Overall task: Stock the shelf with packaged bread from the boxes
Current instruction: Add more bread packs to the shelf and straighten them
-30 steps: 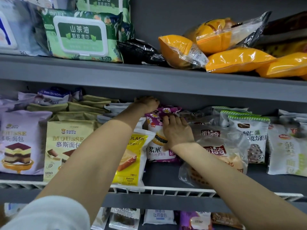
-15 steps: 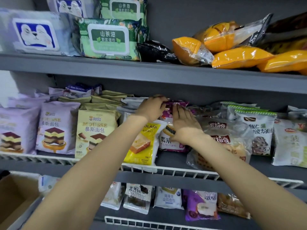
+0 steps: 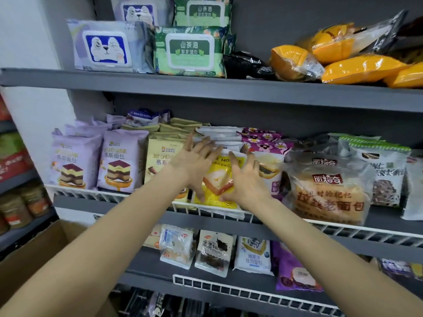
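Yellow film, glossy and thin, wraps the toast pack [image 3: 218, 184] we are working on, and it stands upright at the front edge of the middle shelf [image 3: 229, 221], its foot against the white wire rail [image 3: 343, 229]. Our left hand [image 3: 194, 165] lies along its left side with fingers spread and nearly straight, the thumb reaching down toward the bottom corner. Our right hand [image 3: 246, 181] presses the right side in the same way, fingers fanned upward over the top seam. Neither hand closes round the pack; both are flat against it, squaring it between the beige mousse bread pack [image 3: 160, 161] on the left and the purple flowered pack [image 3: 267, 156] on the right.

We judge the pack to be light and soft: sliced bread in an air-puffed bag, which gives under any squeeze and would show dents. The film looks slippery, so flat palms on the two sides will steer it better than a pinch on the face. If we need to lift it, the crimped top seam is the firmest place to take, since it carries no bread. More white-topped packs [image 3: 219, 133] stand in a row behind it, so pushing too far back could topple them. A cardboard box [image 3: 39, 255] sits open below the shelf's left end.
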A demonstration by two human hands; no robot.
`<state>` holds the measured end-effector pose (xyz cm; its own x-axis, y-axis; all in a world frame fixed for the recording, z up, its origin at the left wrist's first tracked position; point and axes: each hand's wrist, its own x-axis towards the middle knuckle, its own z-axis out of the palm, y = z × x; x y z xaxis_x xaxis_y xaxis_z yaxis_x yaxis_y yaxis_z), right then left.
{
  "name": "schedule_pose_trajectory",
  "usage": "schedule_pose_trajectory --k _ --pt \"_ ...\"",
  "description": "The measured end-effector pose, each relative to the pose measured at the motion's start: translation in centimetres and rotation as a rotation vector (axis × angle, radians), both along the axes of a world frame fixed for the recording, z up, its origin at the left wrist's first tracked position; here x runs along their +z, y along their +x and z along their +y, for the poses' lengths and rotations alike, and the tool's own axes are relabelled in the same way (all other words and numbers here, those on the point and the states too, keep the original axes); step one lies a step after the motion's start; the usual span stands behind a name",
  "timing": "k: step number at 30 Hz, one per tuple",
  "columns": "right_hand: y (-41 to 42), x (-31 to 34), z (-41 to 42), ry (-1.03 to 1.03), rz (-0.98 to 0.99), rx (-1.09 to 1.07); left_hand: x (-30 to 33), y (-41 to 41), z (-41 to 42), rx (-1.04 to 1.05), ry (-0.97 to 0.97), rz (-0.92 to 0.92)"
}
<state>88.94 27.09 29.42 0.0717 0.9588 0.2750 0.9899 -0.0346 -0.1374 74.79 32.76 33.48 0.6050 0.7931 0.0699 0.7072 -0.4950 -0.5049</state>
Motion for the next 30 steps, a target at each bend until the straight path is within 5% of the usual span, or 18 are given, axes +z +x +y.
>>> schedule_pose_trajectory --k 12,15,20,24,30 --pt "-0.5 -1.0 2.7 0.230 -0.299 -0.085 -2.8 0.8 1.2 0.093 0.225 -0.108" --pt "-0.3 -0.5 2.6 0.193 -0.391 -0.068 -2.3 0.6 1.1 0.072 0.165 -0.140" --pt "0.2 0.3 2.6 0.122 -0.334 -0.026 1.7 1.0 1.3 0.097 0.113 -0.494" --pt "0.5 1.2 2.7 0.154 -0.289 -0.012 3.6 1.9 3.4 0.258 -0.058 -0.519" --pt "0.8 0.5 4.0 0.221 -0.358 0.027 3.5 2.9 4.7 0.164 -0.156 -0.534"
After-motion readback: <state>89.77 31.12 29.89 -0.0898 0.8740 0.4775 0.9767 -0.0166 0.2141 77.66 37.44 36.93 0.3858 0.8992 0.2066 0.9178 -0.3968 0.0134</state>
